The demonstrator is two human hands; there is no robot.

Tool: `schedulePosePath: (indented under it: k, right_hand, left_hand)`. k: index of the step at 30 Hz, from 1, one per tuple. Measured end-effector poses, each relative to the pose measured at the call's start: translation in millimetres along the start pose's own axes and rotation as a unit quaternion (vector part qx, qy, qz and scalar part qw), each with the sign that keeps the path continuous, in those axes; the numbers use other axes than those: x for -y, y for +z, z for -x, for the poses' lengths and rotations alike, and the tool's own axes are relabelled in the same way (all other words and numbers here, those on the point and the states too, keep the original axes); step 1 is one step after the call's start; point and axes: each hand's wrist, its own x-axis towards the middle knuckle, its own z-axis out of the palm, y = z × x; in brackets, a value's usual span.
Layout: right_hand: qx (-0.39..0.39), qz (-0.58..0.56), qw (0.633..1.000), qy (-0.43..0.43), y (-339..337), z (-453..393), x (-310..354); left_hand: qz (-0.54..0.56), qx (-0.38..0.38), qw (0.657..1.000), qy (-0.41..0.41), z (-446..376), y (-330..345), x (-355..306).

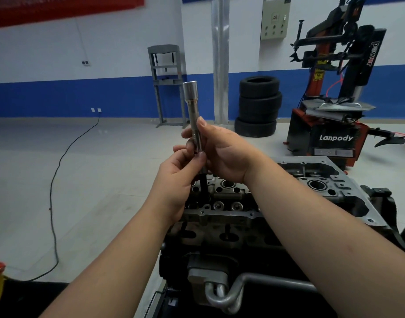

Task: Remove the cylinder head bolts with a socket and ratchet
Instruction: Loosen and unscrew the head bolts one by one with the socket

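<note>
A person's two bare hands are raised in front of a workshop room, seen from a camera on their head. The right hand (222, 152) wraps its fingers and thumb around a long silver socket (193, 113), held nearly upright with its wider end at the top. The left hand (181, 171) pinches a dark bolt (203, 180) just where it meets the lower end of the socket; both grips are narrow and holding. The bolt's shaft hangs down in front of the cylinder head (224, 198), a grey metal engine part full of round holes that sits below the hands on a dark stand. Past it lies a pale tiled floor (105, 168) with a black cable (57, 180) snaking across it to a wall outlet. The back wall (82, 72) is white above and blue below. Against it stand a grey press frame (167, 81), a silver pillar (220, 60) and a stack of three black tires (257, 106). To the right is a red and black tire changing machine (330, 125) marked "Lanpody".
</note>
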Motion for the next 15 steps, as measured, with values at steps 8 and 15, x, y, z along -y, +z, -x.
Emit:
schedulePosePath:
  k: [8, 15]
  right_hand:
    - [0.008, 0.014, 1.0, -0.014, 2.1, 1.7, 1.0]
    - [-0.004, 0.023, 1.0, -0.001, 0.2, 1.7, 0.7]
  left_hand:
    - [0.029, 0.015, 0.999, -0.017, -0.3, -3.0, -1.0]
    - [0.02, -0.003, 1.0, -0.002, 0.2, -0.6, -0.1]
